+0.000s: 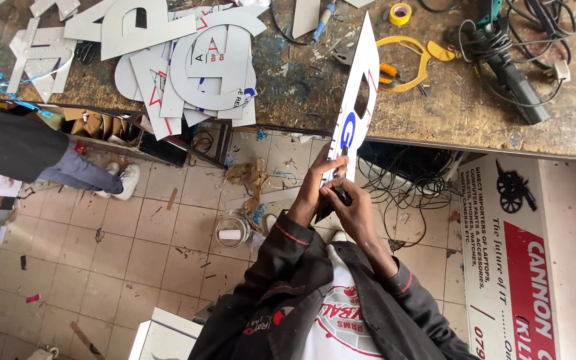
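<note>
A tall white cut-out sheet with blue and red print leans edge-on from the workbench down toward me. My left hand grips its lower left edge. My right hand is closed around a small dark tool pressed against the sheet's bottom end. Both hands touch each other just below the bench edge, over the tiled floor. What the tool is cannot be made out.
A pile of grey cut-out letters covers the bench's left. A yellow tape roll, a yellow-handled tool and a black power tool with cables lie on the right. Another person's legs stand at left. A round tin sits on the littered floor; a printed signboard leans at right.
</note>
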